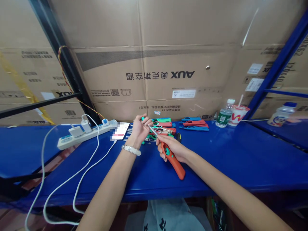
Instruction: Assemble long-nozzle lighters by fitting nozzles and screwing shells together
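An orange-red lighter-like tool with a green trigger and a thin metal rod slants over the blue table. My right hand is wrapped round its body near the base of the rod. At the rod's far end, my left hand pinches a small green piece. Whether that piece sits on the rod is too small to tell. Just behind the hands lies a pile of red and green tools with metal parts. Blue and red handle pieces are stacked right of it.
A white power strip with chargers and loose white cables lies at the left of the blue table. Beside it is a phone. A water bottle, a cup with a straw and another bottle stand at the right.
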Demonstrator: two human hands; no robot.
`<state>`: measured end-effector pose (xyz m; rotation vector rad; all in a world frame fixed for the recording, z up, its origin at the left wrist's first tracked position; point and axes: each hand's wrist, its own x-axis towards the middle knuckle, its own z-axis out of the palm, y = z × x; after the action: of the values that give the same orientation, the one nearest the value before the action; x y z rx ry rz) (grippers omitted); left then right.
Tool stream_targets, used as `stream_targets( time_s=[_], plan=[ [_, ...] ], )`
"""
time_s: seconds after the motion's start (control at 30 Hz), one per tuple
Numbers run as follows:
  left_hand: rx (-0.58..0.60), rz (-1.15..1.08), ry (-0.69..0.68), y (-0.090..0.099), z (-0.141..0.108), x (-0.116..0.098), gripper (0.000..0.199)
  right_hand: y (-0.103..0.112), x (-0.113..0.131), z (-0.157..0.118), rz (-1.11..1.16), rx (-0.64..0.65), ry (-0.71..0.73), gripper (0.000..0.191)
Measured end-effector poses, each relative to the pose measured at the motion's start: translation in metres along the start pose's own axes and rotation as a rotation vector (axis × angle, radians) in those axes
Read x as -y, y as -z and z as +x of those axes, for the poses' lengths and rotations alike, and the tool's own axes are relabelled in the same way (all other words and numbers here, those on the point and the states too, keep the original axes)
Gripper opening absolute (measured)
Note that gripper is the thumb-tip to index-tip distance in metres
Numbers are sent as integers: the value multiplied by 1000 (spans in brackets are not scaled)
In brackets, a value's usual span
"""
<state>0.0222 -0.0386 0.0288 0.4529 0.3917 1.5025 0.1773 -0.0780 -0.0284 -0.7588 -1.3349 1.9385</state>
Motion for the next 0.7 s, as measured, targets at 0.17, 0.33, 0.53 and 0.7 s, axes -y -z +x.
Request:
stream_targets(
  time_s=[0.17, 0.33, 0.53, 0.7],
  plan=[
    [20, 4, -49, 5, 0, -5, 30, 0, 0, 0, -4, 37, 1, 35],
    [65, 37, 132, 10, -1, 0, 28, 3, 0, -1, -19, 32, -7, 37],
    [102, 15, 164, 13, -2, 1, 52, 0, -1, -2, -32, 30, 3, 37],
    [97, 25, 87, 7, -5, 1, 53, -2, -1, -1, -36, 26, 20, 40]
  ],
)
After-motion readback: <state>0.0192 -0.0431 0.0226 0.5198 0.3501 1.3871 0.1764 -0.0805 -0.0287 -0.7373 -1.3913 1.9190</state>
